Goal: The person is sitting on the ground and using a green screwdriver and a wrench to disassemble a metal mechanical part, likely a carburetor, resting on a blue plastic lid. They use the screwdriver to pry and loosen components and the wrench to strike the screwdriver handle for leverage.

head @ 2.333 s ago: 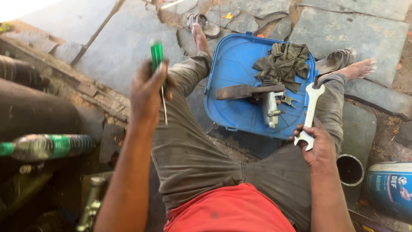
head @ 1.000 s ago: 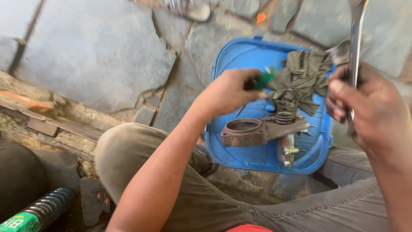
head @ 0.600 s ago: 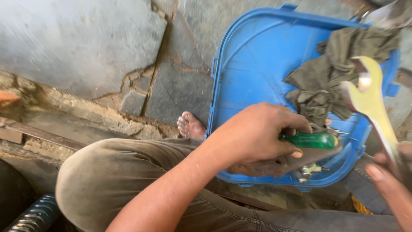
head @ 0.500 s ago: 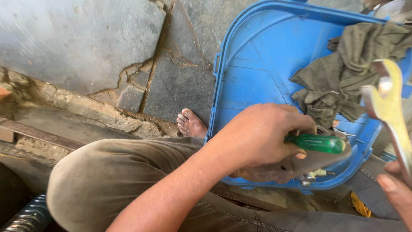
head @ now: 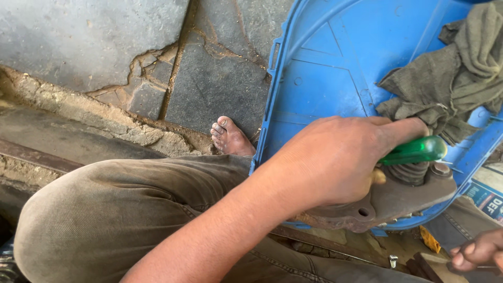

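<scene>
Left hand (head: 335,162) now down on grey metal bracket (head: 398,196) at blue tray (head: 314,89) edge, fingers clamped on green-handled screwdriver (head: 414,151). Right hand (head: 479,250) dropped low, spanner out of view; I cannot tell its grip.

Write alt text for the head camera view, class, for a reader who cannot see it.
A person's left hand grips a green-handled tool against a grey metal part resting in a blue plastic tray that also holds an olive rag. Their right hand shows at the lower right corner.
</scene>
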